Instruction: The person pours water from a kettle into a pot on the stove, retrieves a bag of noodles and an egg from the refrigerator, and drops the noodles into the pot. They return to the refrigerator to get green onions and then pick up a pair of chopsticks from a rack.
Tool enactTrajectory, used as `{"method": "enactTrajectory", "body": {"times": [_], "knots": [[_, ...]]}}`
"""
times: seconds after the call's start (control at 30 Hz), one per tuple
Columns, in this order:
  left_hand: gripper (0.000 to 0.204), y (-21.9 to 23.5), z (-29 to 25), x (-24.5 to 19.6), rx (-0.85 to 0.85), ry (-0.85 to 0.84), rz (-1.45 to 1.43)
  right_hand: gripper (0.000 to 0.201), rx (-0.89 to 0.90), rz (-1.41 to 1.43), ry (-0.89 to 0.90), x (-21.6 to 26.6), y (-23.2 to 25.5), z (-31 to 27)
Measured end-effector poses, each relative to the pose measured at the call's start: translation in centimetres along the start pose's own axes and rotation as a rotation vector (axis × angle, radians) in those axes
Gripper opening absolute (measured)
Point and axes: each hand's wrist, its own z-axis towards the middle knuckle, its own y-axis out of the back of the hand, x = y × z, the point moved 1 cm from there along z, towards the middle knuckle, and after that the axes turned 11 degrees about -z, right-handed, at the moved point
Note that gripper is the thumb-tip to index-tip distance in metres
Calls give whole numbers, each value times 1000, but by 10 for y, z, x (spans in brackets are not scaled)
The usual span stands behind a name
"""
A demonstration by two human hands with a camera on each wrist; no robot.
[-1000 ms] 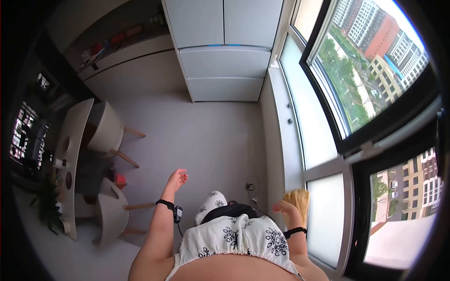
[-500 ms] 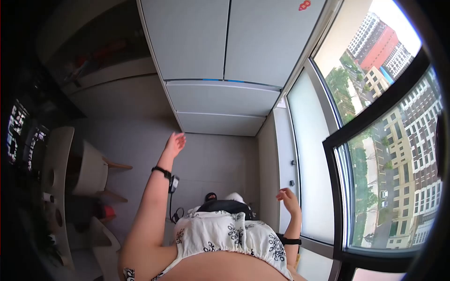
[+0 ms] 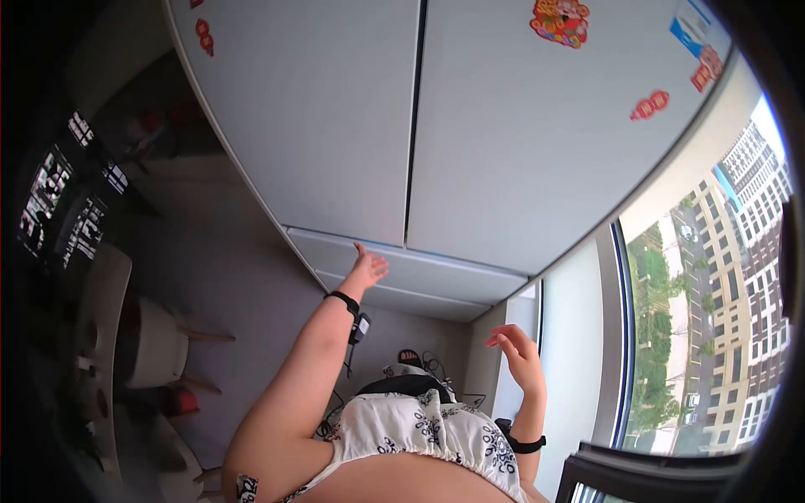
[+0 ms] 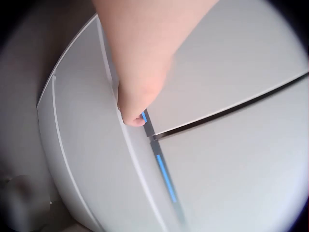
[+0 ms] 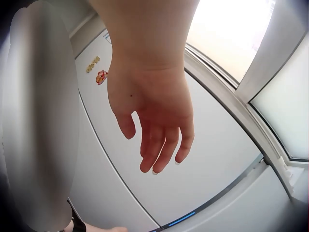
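Refrigerator: The refrigerator is seen ahead of both hands, its two upper doors set above drawer fronts.
Seam: Taken as the landmark, the seam is seen running upright between the left upper door and the right upper door; its long axis is crossed at the bottom by the doors' lower edge.
Left hand: The left hand is held just left of the seam's lower end, by the lower edge of the left upper door. It is judged the nearer hand. Its fingers are seen spread from overhead, with nothing gripped; whether the edge is touched cannot be told.
Right hand: The right hand is held to the right of the seam, below its lower end and farther from it. Its fingers are loosely bent and parted, with nothing held.
Blue strip: The blue strip is set along the lower edge of the right upper door, just beside the seam.
Drawer front: The upper drawer front is placed directly below the seam.
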Motion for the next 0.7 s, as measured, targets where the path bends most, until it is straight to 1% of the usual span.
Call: {"method": "enactTrajectory", "body": {"times": [0.03,0.07,0.13,0.17,0.2,0.27,0.3,0.33,0.4,0.43,0.53,0.57,0.63,0.67,0.7], "knots": [[102,-4,6,3,-13,12,-95,20,17,-47,3,6,2,16],[102,-8,7,2,-14,8,-99,20,20,-48,7,13,5,29],[109,-22,28,2,-52,-35,-477,19,92,-70,8,13,14,72],[107,-30,23,-2,-35,-23,-559,19,110,-74,31,7,17,91],[107,-29,30,1,-40,-30,-570,19,124,-77,36,2,17,106],[107,-21,47,4,-20,-30,-568,21,151,-67,34,-12,11,141],[98,-18,49,7,-16,-37,-550,21,170,-87,14,-3,9,147],[98,-19,60,9,-28,-50,-548,21,183,-76,17,-7,6,159],[93,-16,66,17,-29,-145,-211,21,270,-32,-1,-13,-2,170],[90,-12,68,17,1,-125,-185,21,283,-26,-6,-14,-4,172],[91,-7,69,24,-73,-142,-124,20,379,-65,156,-11,-12,182],[91,-6,71,25,-75,-141,-120,20,378,-60,155,-9,-12,186],[100,-1,69,30,-92,-171,-38,19,405,-74,177,1,-10,189],[100,1,69,33,-96,-169,-34,19,406,-70,173,2,-8,192],[102,2,68,34,-89,-159,-11,19,396,-82,207,2,-7,196]]}}
